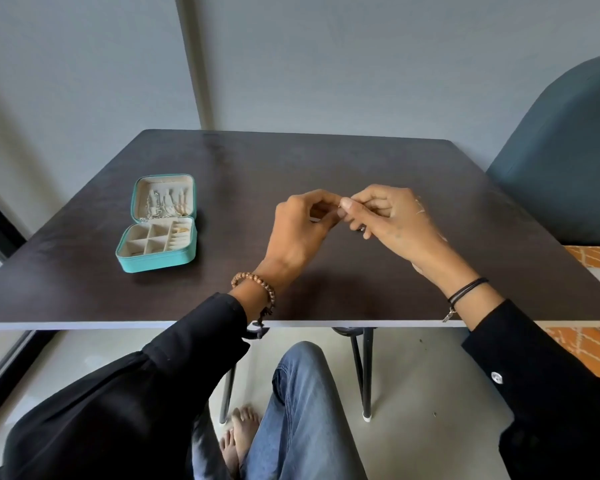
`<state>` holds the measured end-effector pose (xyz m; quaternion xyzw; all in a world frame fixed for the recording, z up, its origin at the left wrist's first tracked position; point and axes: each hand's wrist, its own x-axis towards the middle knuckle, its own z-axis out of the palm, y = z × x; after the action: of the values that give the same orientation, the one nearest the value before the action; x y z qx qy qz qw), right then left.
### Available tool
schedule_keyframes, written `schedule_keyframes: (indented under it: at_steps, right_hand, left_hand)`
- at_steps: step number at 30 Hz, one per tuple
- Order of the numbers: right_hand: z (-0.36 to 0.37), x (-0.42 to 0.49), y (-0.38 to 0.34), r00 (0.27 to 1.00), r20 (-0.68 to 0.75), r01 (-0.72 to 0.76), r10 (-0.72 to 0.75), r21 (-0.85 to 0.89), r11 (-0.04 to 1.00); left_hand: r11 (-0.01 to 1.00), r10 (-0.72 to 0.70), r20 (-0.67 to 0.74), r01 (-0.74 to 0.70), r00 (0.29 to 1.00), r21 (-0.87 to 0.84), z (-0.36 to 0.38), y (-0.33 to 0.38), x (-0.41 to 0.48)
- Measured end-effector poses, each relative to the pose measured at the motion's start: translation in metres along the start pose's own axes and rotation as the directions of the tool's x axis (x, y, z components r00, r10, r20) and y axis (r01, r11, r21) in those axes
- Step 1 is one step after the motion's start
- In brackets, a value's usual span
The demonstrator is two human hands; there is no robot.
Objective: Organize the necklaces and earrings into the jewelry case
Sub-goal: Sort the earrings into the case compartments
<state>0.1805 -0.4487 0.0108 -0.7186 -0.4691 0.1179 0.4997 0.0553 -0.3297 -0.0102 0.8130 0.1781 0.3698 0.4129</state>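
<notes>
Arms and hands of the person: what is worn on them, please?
The left sleeve and the right sleeve are long and black; the right one bears a white button. A brown bead bracelet with a dark tassel circles the left wrist; thin black cords with a small metal charm circle the right.

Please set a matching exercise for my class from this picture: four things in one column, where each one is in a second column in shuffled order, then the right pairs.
Column A
1. jewelry case
2. bead bracelet
3. black cord band
4. small piece, too small to identify

Column B
a. on the right wrist
b. pinched between the left hand and the right hand
c. open, on the left part of the table
d. on the left wrist

Pairs: 1-c, 2-d, 3-a, 4-b
</notes>
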Motion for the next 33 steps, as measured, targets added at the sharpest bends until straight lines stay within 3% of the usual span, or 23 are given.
schedule_keyframes:
  at_steps: [7, 15, 23, 28, 33]
  right_hand:
    - [0.045, 0.007, -0.021, 0.99, 0.048, 0.128, -0.134, 0.116, 0.985]
    - [0.083, 0.012, -0.057, 0.959, 0.051, 0.269, -0.278, 0.131, 0.954]
    - [0.117, 0.023, -0.079, 0.914, -0.002, 0.406, -0.407, 0.072, 0.911]
    - [0.135, 0.03, -0.088, 0.855, 0.041, 0.518, -0.517, -0.021, 0.855]
    - [0.15, 0.037, -0.094, 0.835, 0.134, 0.544, -0.534, -0.052, 0.837]
  left_hand:
    - [0.987, -0.087, -0.131, 0.068, 0.988, -0.144, -0.057, -0.006, -0.016]
    - [0.987, -0.039, -0.235, 0.001, 0.971, -0.161, -0.11, -0.007, -0.037]
    - [0.999, 0.05, -0.335, -0.05, 0.941, 0.007, -0.15, -0.012, -0.048]
    - [0.995, 0.068, -0.341, -0.04, 0.938, 0.089, -0.167, -0.02, -0.053]
    - [0.985, 0.076, -0.321, -0.021, 0.944, 0.171, -0.182, -0.033, -0.057]
